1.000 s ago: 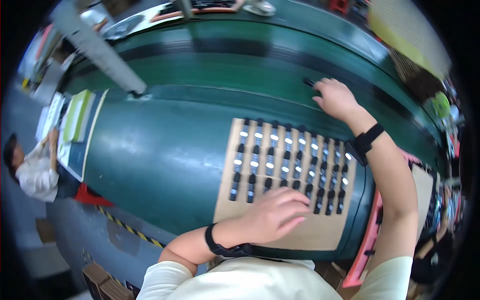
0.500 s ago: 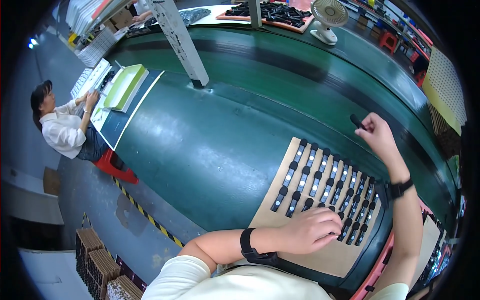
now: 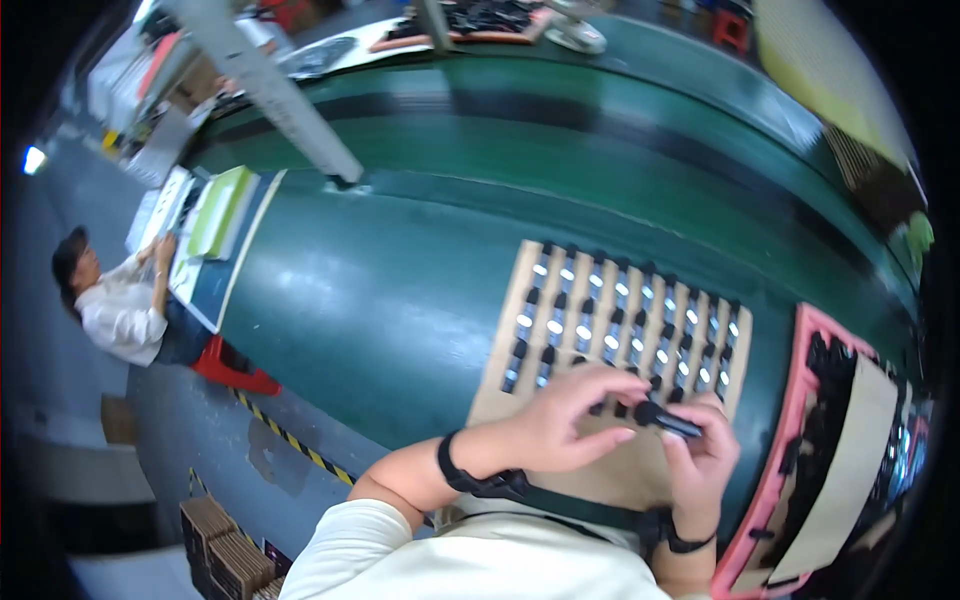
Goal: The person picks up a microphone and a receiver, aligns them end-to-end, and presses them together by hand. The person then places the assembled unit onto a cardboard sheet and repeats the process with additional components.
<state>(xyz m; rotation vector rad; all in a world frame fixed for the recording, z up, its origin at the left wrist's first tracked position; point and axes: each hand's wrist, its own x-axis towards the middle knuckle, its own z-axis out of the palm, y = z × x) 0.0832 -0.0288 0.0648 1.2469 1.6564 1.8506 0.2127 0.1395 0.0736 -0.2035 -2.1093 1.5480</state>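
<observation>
A small black microphone (image 3: 670,420) with a rounded foam tip is pinched in my right hand (image 3: 706,450), its tip pointing left. Close by that tip, my left hand (image 3: 565,425) is open, thumb and fingers apart, with nothing visible between them. Both hands hover over the near part of a brown cardboard sheet (image 3: 505,408). Rows of similar microphones (image 3: 584,331), each with a dark tip and a pale round spot, lie on the sheet. My hands hide part of the nearest row.
To the right stands a pink tray (image 3: 789,420) of black parts, with a cardboard piece (image 3: 835,475) on it. A green belt (image 3: 560,120) runs behind the green table (image 3: 370,300). A metal post (image 3: 280,105) rises at the back left. Another person (image 3: 120,310) sits far left.
My right hand has come from the far right beside the belt to near my left hand, still holding the microphone. My left hand has opened. The whole view has shifted, bringing the pink tray into sight.
</observation>
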